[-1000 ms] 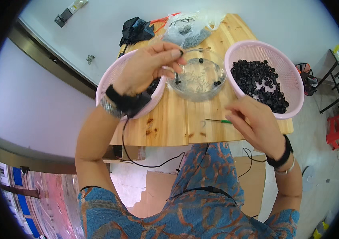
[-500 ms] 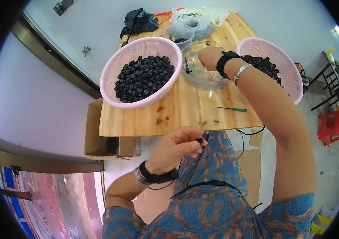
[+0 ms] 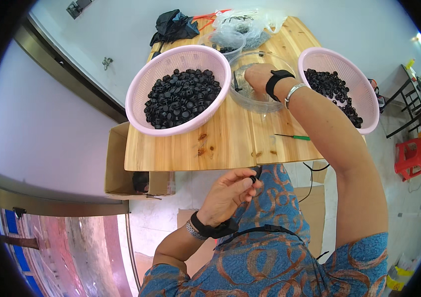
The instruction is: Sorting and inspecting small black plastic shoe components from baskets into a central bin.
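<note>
The left hand [image 3: 229, 193] pinched a black part [image 3: 253, 179], seemingly light, stiff, best held edgewise; the right hand [image 3: 261, 77] was too hidden to tell.

Small black piece [image 3: 253, 178], pinched, partly hidden

Unlike a second ago, the bare left hand [image 3: 228, 194] is by the near edge of the pale wooden surface [image 3: 171, 152], the bare right hand [image 3: 260, 76] in the clear round plastic bowl [image 3: 256, 105].
</note>
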`<state>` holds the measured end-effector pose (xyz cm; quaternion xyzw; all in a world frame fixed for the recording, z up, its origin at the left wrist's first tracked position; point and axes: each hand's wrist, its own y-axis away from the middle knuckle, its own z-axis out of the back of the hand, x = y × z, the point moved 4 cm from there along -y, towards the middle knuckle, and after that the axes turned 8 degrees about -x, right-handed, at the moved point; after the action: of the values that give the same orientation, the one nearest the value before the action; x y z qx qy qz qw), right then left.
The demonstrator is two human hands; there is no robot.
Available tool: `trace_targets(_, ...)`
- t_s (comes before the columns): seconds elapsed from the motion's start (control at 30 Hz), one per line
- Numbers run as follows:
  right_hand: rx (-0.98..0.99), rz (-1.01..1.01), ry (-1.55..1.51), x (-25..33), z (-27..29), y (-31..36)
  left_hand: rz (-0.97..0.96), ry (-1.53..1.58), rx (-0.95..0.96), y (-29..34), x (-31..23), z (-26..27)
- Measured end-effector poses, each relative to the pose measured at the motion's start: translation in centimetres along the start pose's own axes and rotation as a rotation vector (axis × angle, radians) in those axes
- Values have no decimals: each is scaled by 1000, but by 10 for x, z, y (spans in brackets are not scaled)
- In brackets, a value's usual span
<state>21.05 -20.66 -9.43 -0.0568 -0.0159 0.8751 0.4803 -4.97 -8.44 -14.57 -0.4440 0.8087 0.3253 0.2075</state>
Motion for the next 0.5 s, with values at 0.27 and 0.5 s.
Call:
trace_targets(0.27,6,-30,-54,3,4,5,-33,115,-65,-6,-2,0)
trace_targets(0.5,27,-44,-164,-14,13,2,-91,135,-45,-11,-8,3)
